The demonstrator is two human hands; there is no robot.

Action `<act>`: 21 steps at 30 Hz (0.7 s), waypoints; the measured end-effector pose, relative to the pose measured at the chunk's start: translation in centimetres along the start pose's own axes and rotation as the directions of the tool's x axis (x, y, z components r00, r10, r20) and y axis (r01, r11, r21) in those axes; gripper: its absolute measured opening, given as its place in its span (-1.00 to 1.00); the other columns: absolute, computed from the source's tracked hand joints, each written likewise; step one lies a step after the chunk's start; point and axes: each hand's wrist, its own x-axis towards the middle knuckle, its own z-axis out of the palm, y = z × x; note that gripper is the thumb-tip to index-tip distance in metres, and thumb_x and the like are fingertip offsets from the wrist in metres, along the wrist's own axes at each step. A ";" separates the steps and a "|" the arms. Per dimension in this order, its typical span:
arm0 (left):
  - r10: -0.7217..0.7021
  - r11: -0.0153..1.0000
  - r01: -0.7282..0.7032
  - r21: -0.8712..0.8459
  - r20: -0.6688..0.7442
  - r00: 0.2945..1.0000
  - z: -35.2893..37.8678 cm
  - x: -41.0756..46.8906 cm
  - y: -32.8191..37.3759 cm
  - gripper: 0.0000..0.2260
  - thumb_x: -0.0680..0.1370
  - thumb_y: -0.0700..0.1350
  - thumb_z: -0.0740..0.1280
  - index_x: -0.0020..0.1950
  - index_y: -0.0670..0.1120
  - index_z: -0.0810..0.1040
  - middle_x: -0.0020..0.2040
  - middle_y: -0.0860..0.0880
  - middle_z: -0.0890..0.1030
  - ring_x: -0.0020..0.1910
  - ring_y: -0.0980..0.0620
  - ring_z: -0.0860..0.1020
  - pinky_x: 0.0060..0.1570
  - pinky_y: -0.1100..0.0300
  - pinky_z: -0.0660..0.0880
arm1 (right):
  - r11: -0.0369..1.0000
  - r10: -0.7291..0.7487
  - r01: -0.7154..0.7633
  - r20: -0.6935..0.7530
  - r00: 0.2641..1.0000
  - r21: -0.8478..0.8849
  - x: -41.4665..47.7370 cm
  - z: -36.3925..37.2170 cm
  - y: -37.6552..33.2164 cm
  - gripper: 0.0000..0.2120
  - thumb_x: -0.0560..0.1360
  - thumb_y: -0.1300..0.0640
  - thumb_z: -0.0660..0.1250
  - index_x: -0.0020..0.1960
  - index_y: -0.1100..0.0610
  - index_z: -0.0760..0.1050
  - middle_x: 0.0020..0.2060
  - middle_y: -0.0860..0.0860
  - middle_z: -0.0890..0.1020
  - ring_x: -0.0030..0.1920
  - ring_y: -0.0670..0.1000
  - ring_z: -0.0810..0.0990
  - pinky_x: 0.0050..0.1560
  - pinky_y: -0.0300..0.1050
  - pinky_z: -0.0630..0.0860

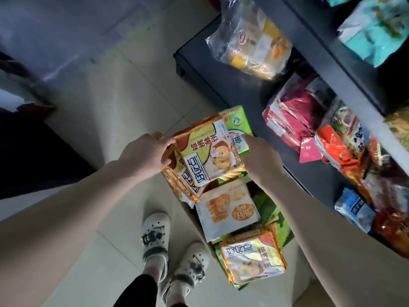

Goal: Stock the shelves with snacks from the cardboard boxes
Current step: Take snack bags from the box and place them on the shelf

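One dark shelf (221,69) ran along the right, with one clear bag of yellow snacks (250,43) lying on it. In front of the shelf, down by the floor, lay one white pack (228,209) and one orange pack (252,260). One biscuit pack (208,154) was held up just off the shelf's front edge. The left hand (147,155) pinched its left edge with the thumb on top. The right hand (261,160) lay against its right edge, and I could not tell whether it gripped.

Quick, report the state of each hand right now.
Left hand: pinching the left edge of the top biscuit packet.
Right hand: at that packet's right edge; whether it grips cannot be told.
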 end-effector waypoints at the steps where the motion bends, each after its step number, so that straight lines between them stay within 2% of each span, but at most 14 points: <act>1: -0.002 1.000 0.002 0.002 0.007 1.000 0.4 0.3 -0.1 -0.49 0.54 0.03 0.39 0.48 0.08 0.37 0.32 -0.01 0.51 0.21 -0.08 0.51 0.08 -0.04 0.57 | 0.999 -0.040 0.040 -0.007 0.999 -0.017 1.2 0.0 -0.6 -0.44 0.60 0.14 0.31 0.55 -0.04 0.21 0.36 0.07 0.44 0.28 0.15 0.52 0.05 0.01 0.52; 4: -0.005 1.000 0.005 -0.013 0.014 1.000 1.8 0.9 -0.1 -0.48 0.56 0.06 0.37 0.50 0.09 0.33 0.34 0.02 0.49 0.21 -0.05 0.51 0.07 0.04 0.56 | 0.972 -0.214 0.213 0.002 0.977 -0.094 4.4 -0.3 -3.0 -0.27 0.56 0.10 0.41 0.59 -0.04 0.09 0.53 0.04 0.23 0.44 0.15 0.36 0.29 0.05 0.48; 6: -0.003 1.000 0.003 -0.016 0.017 1.000 2.6 1.1 0.0 -0.47 0.56 0.08 0.36 0.50 0.09 0.32 0.35 0.03 0.48 0.22 -0.03 0.50 0.05 0.07 0.55 | 0.939 -0.320 0.320 0.021 0.947 -0.124 6.2 -0.6 -4.9 -0.21 0.53 0.09 0.45 0.61 -0.02 0.08 0.58 0.04 0.15 0.51 0.15 0.24 0.42 0.09 0.38; 8: 0.000 1.000 0.000 -0.026 0.015 1.000 3.3 1.2 -0.2 -0.47 0.55 0.09 0.36 0.50 0.09 0.33 0.34 0.02 0.49 0.21 -0.03 0.50 0.05 0.06 0.56 | 0.908 -0.385 0.395 0.099 0.918 -0.137 7.5 -0.5 -6.5 -0.14 0.48 0.04 0.50 0.61 -0.02 0.07 0.60 0.02 0.11 0.57 0.15 0.12 0.48 0.15 0.27; 11: 0.000 1.000 0.000 -0.019 0.029 1.000 4.2 1.2 -0.4 -0.48 0.55 0.11 0.36 0.48 0.11 0.33 0.32 0.02 0.50 0.19 -0.03 0.51 0.04 0.03 0.58 | 0.863 -0.398 0.450 0.239 0.886 -0.231 8.6 0.7 -7.4 -0.05 0.41 -0.09 0.54 0.61 -0.03 0.05 0.60 0.04 0.11 0.60 0.17 0.00 0.50 0.22 0.22; 13: -0.002 1.000 0.003 -0.015 0.046 0.999 4.7 1.2 -0.4 -0.51 0.55 0.11 0.35 0.46 0.11 0.36 0.32 0.02 0.50 0.19 -0.04 0.51 0.04 0.01 0.59 | 0.854 -0.388 0.447 0.244 0.889 -0.268 8.5 1.4 -7.2 -0.03 0.39 -0.15 0.54 0.61 -0.01 0.07 0.56 0.06 0.21 0.58 0.18 0.04 0.47 0.20 0.26; 16: -0.007 1.000 0.007 -0.005 0.055 0.998 5.4 1.2 -0.6 -0.53 0.54 0.12 0.36 0.44 0.10 0.41 0.30 0.00 0.50 0.17 -0.05 0.51 0.03 0.00 0.59 | 0.879 -0.344 0.384 0.183 0.921 -0.282 7.8 1.6 -6.6 -0.03 0.36 -0.21 0.54 0.59 0.03 0.12 0.47 0.09 0.33 0.49 0.18 0.22 0.42 0.15 0.31; 19: -0.026 1.000 0.027 -0.014 0.044 0.999 6.0 1.1 -0.6 -0.56 0.54 0.11 0.37 0.41 0.07 0.46 0.30 -0.03 0.50 0.14 -0.08 0.52 0.05 0.01 0.59 | 0.901 -0.234 0.276 0.160 0.959 -0.336 6.8 1.2 -5.3 -0.07 0.28 -0.28 0.55 0.51 0.05 0.28 0.36 0.12 0.41 0.39 0.20 0.33 0.35 0.17 0.34; 21: -0.046 0.998 0.047 -0.031 0.039 0.998 6.5 1.1 -0.5 -0.55 0.54 0.09 0.38 0.41 0.04 0.47 0.33 -0.05 0.49 0.13 -0.10 0.54 0.08 0.04 0.57 | 0.929 -0.128 0.186 0.194 0.973 -0.320 6.0 0.8 -3.7 -0.14 0.25 -0.33 0.55 0.41 0.02 0.40 0.24 0.09 0.50 0.32 0.19 0.40 0.27 0.14 0.40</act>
